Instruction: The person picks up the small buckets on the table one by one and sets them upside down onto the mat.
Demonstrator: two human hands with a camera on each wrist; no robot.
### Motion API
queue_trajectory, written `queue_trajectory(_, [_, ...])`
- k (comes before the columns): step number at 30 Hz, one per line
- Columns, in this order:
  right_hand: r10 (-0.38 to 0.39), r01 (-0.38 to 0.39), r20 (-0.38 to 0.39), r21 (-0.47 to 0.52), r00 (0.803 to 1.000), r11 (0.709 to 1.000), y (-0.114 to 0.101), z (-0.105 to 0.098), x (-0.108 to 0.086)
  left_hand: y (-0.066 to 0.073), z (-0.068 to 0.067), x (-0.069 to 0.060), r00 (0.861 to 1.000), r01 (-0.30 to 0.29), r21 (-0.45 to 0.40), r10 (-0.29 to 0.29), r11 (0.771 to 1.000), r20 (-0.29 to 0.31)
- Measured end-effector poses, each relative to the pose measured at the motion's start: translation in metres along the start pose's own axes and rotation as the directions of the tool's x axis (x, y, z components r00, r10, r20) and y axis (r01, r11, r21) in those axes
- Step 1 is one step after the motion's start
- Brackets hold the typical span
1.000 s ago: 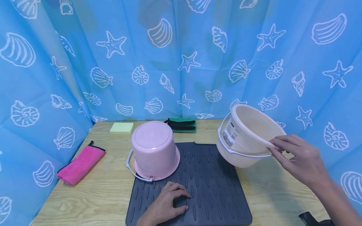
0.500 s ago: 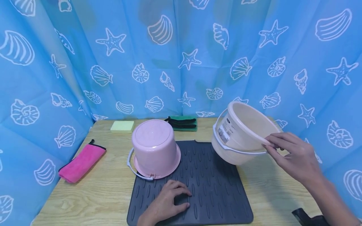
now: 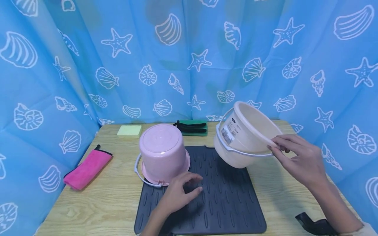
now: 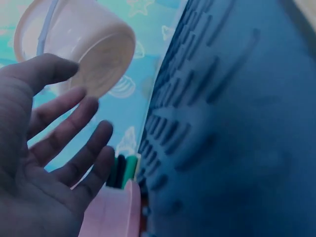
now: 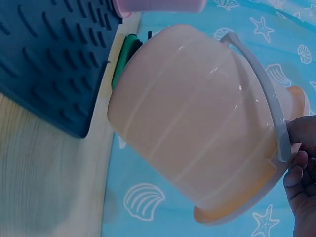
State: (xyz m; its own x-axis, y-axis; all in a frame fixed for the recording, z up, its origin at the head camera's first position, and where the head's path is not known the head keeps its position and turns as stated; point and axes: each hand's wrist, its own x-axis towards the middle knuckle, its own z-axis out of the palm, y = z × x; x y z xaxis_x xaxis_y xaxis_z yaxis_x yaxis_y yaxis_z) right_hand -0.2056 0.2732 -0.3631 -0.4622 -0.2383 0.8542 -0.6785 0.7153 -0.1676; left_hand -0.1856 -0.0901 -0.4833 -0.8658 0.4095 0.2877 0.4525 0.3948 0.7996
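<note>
One pinch at the rim (image 3: 247,123) by the right hand (image 3: 302,160) holds the tilted cream bucket (image 3: 244,141) to that hand's forward left; its off-centre weight could twist it loose. The left hand (image 3: 178,193) hovers, relaxed and holding nothing, the overturned pink bucket (image 3: 162,155) just beyond it.

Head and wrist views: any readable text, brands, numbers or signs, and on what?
None readable.
Cream bucket: label with a dark oval mark, fine print and a picture; lettering too small and blurred to read.
Curtain: white shell and starfish drawings, no lettering seen.
</note>
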Motion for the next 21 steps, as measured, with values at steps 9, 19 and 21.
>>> queue_trajectory(9, [0.109,-0.106,-0.039,0.066,0.993,0.992,-0.004,0.007,0.003,0.007,0.008,0.040,0.992,0.013,-0.175,-0.035,0.984,-0.123])
queue_trajectory(19, [0.176,-0.170,-0.077,0.082,0.981,0.982,-0.005,0.013,-0.001,0.010,0.017,0.082,0.984,0.030,-0.328,-0.085,0.944,-0.156])
queue_trajectory(21, [0.185,-0.178,-0.083,0.083,0.979,0.980,-0.005,0.014,-0.001,0.010,0.017,0.089,0.985,0.032,-0.369,-0.091,0.929,-0.143])
